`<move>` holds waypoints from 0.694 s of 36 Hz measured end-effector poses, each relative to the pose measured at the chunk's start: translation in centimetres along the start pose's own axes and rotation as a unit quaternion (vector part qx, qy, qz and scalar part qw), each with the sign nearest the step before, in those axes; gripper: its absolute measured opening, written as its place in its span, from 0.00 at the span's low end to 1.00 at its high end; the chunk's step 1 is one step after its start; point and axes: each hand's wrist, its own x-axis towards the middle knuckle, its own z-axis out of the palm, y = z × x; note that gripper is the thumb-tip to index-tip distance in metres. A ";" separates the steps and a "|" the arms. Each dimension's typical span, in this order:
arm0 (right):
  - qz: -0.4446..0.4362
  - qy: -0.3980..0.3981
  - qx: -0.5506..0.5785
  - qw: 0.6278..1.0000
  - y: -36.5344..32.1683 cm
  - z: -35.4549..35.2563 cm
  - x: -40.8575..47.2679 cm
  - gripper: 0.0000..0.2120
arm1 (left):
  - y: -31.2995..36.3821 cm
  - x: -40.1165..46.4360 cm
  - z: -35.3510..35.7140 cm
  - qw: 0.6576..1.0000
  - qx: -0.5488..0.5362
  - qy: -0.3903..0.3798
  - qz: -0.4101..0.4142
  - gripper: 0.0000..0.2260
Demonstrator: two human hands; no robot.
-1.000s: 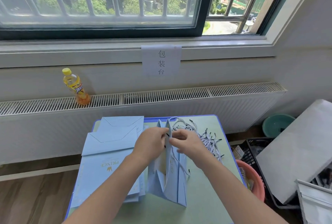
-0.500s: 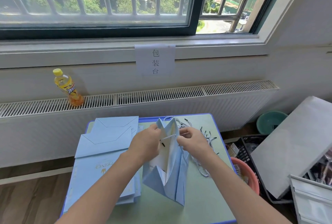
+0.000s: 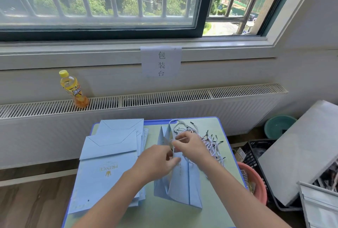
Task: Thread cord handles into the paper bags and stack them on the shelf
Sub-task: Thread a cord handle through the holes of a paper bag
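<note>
Mid-desk, the left hand pinches the standing bag's top edge; the right hand pinches a cord there, by the far-right cord pile.

A: Bright daylight floods in through the wide barred glass window; the outdoor view looks pale and hazy.

B: Shadows are soft on the pale green blue-edged worktop. Straight lines bow toward the edges, wide-angle style. Focus holds mid-frame; the near forearms look slightly smeared.
</note>
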 end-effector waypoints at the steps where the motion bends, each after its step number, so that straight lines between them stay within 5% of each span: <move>1: 0.003 -0.010 -0.003 1.000 0.2 0.2 0.2 0.08 | -0.1 0.0 0.3 1.000 0.019 -0.008 -0.009 0.13; 11: -0.005 -0.054 -0.072 0.996 1.7 0.4 0.5 0.05 | -3.4 -0.3 2.8 0.974 -0.174 0.079 -0.118 0.02; 16: -0.025 -0.064 -0.134 0.989 2.4 0.7 0.0 0.05 | -4.1 -0.9 3.1 0.960 -0.240 0.115 -0.086 0.17; 25: 0.009 -0.076 0.176 0.981 -1.2 2.4 0.3 0.04 | -4.2 -1.9 2.4 0.957 -0.272 0.056 -0.082 0.15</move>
